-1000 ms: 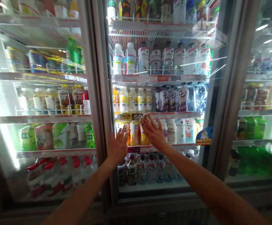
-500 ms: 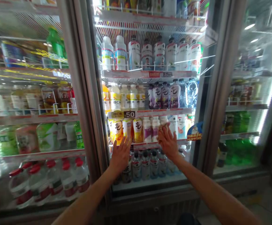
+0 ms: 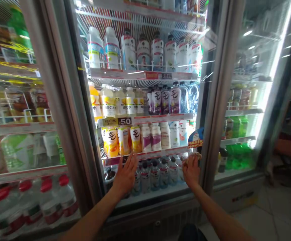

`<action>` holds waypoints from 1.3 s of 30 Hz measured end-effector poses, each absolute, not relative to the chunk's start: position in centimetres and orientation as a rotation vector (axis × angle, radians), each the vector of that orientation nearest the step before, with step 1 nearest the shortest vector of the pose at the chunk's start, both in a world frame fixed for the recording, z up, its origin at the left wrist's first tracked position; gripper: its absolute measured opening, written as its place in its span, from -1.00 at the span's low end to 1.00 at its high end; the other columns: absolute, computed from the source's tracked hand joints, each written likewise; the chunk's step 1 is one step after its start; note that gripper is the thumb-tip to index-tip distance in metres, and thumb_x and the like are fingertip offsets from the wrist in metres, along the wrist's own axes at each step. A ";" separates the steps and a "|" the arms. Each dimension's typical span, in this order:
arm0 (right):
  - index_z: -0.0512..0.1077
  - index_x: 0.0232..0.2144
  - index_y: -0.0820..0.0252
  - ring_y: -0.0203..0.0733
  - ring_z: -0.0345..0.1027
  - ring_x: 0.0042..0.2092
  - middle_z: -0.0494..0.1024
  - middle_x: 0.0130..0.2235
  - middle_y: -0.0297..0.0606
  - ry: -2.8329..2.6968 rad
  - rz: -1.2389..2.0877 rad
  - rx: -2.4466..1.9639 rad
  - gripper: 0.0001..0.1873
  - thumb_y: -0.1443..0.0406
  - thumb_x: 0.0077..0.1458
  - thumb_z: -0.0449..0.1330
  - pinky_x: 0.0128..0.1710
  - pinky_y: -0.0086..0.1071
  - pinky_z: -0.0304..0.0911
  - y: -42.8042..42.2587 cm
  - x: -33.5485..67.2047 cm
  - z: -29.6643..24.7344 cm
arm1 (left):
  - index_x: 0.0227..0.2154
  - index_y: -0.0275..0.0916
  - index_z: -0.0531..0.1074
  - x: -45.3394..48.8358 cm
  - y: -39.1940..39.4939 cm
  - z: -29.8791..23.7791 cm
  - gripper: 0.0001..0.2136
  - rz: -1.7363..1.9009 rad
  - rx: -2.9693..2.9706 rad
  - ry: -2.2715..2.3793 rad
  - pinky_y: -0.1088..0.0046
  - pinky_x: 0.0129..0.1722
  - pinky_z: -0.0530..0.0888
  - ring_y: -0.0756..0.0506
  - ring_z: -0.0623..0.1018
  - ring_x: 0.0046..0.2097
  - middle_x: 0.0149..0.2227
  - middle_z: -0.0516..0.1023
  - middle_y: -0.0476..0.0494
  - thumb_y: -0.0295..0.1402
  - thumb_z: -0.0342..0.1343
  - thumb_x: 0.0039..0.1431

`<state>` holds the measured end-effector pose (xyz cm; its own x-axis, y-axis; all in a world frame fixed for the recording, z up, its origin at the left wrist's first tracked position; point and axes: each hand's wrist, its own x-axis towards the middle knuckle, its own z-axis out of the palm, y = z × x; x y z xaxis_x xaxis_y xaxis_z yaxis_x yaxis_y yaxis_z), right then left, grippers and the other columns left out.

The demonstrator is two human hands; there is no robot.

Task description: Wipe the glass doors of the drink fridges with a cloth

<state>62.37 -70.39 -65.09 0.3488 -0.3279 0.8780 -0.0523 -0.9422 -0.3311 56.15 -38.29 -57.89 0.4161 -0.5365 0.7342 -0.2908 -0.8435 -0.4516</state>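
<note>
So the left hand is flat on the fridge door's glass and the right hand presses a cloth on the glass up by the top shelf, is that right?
Not quite. The head view shows the right hand pressing the cloth low on the glass, level with the bottom row of bottles, near the door's right edge, not up by the top shelf. The left hand is flat on the glass.

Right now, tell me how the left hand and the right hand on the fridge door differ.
The left hand lies flat with fingers spread on the glass door; the right hand is bunched over a cloth. The left hand sits near the door's left frame, over the lowest row of bottles; the right hand sits by the right frame. Both press the lower part of the same door.
</note>
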 end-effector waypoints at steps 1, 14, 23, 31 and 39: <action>0.08 0.19 0.40 0.19 0.08 0.16 0.15 0.17 0.24 0.359 -1.607 -2.380 -0.42 0.25 0.15 -0.08 -0.12 -0.01 0.25 -71.0 62.4 -65.9 | 0.07 -0.28 0.28 56.2 -38.4 -58.0 -0.53 -1.388 -2.416 0.735 0.08 0.25 -0.32 -0.19 0.15 0.25 0.21 0.18 -0.24 -0.43 -0.04 0.03; -0.10 0.25 0.36 0.30 0.03 0.18 0.05 0.21 0.27 0.170 -1.758 -2.183 -0.35 0.29 0.13 -0.08 -0.12 0.14 0.21 -68.8 62.3 -68.3 | 0.09 -0.27 0.26 55.7 -36.9 -60.3 -0.52 -1.275 -2.484 0.734 0.03 0.25 -0.21 -0.19 0.10 0.27 0.22 0.16 -0.25 -0.45 -0.05 0.04; 0.02 0.23 0.19 0.08 -0.28 0.30 0.02 0.27 -0.07 -0.672 -1.807 -2.455 -0.32 0.45 0.04 0.00 0.18 0.09 -0.14 -60.4 61.2 -64.8 | 0.10 -0.26 0.25 54.2 -32.3 -63.2 -0.52 -1.220 -2.464 0.605 0.05 0.25 -0.15 -0.18 0.12 0.26 0.22 0.18 -0.19 -0.47 -0.09 0.06; 0.08 0.21 0.17 -0.03 -0.43 0.32 0.08 0.26 -0.22 -1.155 -1.733 -2.421 -0.40 0.45 0.09 -0.02 0.24 0.11 -0.44 -52.2 59.9 -60.6 | 0.13 -0.25 0.19 52.7 -29.2 -62.7 -0.49 -1.166 -2.524 0.458 0.01 0.24 -0.10 -0.18 0.09 0.27 0.23 0.15 -0.22 -0.45 -0.09 0.06; 0.17 0.15 0.19 -0.18 -0.36 0.32 0.05 0.27 -0.29 -1.716 -1.615 -2.353 -0.48 0.41 0.12 -0.01 0.28 -0.05 -0.30 -47.1 59.3 -62.6 | 0.08 -0.27 0.28 50.8 -26.5 -64.2 -0.53 -1.190 -2.520 0.449 0.06 0.26 -0.19 -0.17 0.08 0.28 0.20 0.22 -0.23 -0.44 -0.07 0.04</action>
